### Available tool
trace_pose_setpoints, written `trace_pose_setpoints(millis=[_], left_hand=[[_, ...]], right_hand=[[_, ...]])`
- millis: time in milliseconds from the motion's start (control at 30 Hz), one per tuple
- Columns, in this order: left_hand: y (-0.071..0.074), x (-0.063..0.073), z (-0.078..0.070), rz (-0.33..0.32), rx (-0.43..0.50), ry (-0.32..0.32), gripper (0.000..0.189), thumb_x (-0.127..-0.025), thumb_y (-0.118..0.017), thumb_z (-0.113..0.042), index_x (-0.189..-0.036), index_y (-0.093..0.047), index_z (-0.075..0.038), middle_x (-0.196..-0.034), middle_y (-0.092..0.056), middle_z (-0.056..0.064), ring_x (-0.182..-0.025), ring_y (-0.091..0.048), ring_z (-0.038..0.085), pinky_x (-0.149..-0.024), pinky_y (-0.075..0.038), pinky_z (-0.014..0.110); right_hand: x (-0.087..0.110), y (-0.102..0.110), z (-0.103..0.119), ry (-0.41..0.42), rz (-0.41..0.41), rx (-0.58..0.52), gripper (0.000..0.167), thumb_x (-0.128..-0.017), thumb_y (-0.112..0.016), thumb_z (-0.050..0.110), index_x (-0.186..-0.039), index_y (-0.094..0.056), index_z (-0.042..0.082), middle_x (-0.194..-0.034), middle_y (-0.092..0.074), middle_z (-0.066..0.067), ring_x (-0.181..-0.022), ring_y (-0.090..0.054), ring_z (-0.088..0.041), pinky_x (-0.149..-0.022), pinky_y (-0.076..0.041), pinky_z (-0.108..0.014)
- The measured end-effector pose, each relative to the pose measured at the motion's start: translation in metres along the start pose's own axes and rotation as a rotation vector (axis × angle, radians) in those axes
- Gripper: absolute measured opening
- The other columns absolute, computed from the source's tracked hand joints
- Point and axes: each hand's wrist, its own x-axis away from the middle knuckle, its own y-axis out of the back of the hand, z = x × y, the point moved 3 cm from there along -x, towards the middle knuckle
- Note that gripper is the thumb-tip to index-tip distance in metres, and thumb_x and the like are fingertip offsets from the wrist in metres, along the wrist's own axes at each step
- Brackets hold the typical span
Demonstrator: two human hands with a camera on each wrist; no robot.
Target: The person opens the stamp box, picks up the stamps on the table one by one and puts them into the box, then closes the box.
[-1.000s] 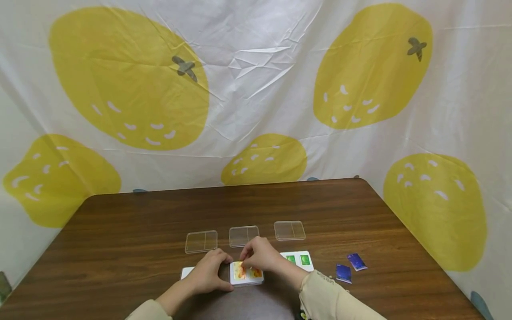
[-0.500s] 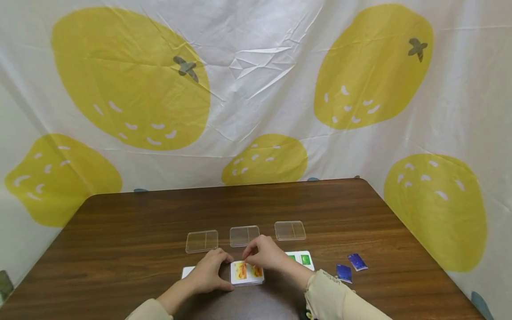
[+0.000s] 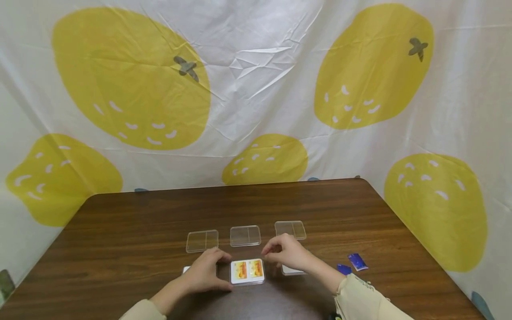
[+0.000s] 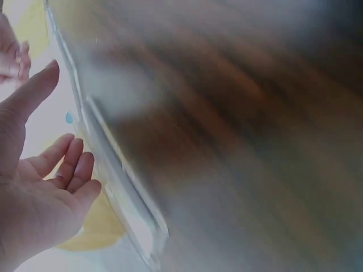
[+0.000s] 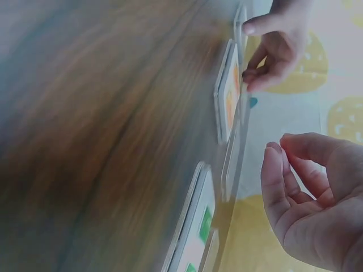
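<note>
In the head view, a flat white case with two orange-yellow rectangular pieces side by side on top lies at the middle front. My left hand stands at its left side, thumb and fingers spread apart with nothing between them. To the right of this case hovers my right hand, off its surface. Its fingers bend loosely and the tips come together near the thumb in the right wrist view; no object shows there. Partly behind it lies another white case, whose green pieces appear in the right wrist view.
A third white case is mostly hidden behind my left hand. Farther back, clear plastic lids with a dividing line lie in a row. Two blue packets are on the right of the brown table. A fruit-print curtain hangs behind.
My right hand has let go of the right-hand orange piece and moved right, off the middle case. Both orange pieces now show fully. My left hand has hardly moved.
</note>
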Motion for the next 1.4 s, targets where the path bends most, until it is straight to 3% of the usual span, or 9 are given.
trace_pose_setpoints(millis=[200, 300, 533, 700, 1033, 1400], left_hand=[[0.018, 0.017, 0.014, -0.025, 0.006, -0.033, 0.066, -0.061, -0.081, -0.038, -0.110, -0.058, 0.000, -0.102, -0.058, 0.005, -0.093, -0.055, 0.023, -0.080, -0.045, 0.037], [0.027, 0.028, 0.023, -0.061, 0.008, -0.017, 0.065, -0.060, -0.081, -0.037, -0.108, -0.059, 0.001, -0.102, -0.059, 0.007, -0.092, -0.056, 0.025, -0.078, -0.046, 0.036], [0.042, 0.051, 0.045, -0.049, 0.058, 0.155, 0.064, -0.061, -0.080, -0.037, -0.110, -0.058, -0.001, -0.107, -0.058, 0.008, -0.099, -0.053, 0.029, -0.083, -0.043, 0.047], [0.047, 0.062, 0.056, -0.024, 0.058, 0.208, 0.066, -0.060, -0.081, -0.038, -0.110, -0.058, -0.001, -0.107, -0.057, 0.007, -0.101, -0.051, 0.031, -0.084, -0.041, 0.052], [0.046, 0.067, 0.061, -0.028, 0.019, 0.207, 0.063, -0.056, -0.083, -0.034, -0.106, -0.060, -0.003, -0.103, -0.057, 0.004, -0.098, -0.049, 0.026, -0.081, -0.042, 0.047], [0.044, 0.066, 0.062, -0.027, 0.011, 0.219, 0.058, -0.056, -0.083, -0.031, -0.103, -0.061, -0.005, -0.102, -0.057, 0.003, -0.100, -0.048, 0.028, -0.082, -0.041, 0.049]], right_hand=[[0.021, 0.015, 0.004, -0.012, 0.007, -0.032, 0.009, -0.080, -0.061, -0.003, -0.085, -0.065, -0.008, -0.076, -0.064, -0.019, -0.057, -0.055, -0.013, -0.049, -0.050, -0.030], [0.029, 0.023, 0.007, -0.027, 0.006, -0.050, 0.011, -0.080, -0.058, -0.006, -0.087, -0.063, -0.012, -0.076, -0.063, -0.023, -0.059, -0.055, -0.012, -0.050, -0.051, -0.031], [0.042, 0.041, -0.019, -0.073, -0.011, -0.096, 0.015, -0.081, -0.060, 0.001, -0.091, -0.064, -0.008, -0.079, -0.064, -0.018, -0.064, -0.057, -0.013, -0.051, -0.050, -0.027], [0.051, 0.055, -0.028, -0.082, -0.036, -0.112, 0.017, -0.082, -0.061, 0.004, -0.093, -0.064, -0.009, -0.083, -0.063, -0.020, -0.064, -0.058, -0.015, -0.051, -0.051, -0.031], [0.066, 0.080, -0.045, -0.089, -0.083, -0.111, 0.021, -0.082, -0.062, 0.006, -0.094, -0.062, -0.012, -0.087, -0.063, -0.024, -0.070, -0.062, -0.019, -0.055, -0.052, -0.031], [0.096, 0.107, -0.077, -0.219, -0.101, -0.024, 0.027, -0.081, -0.065, 0.012, -0.097, -0.062, -0.010, -0.087, -0.064, -0.015, -0.071, -0.060, -0.012, -0.057, -0.052, -0.030]])
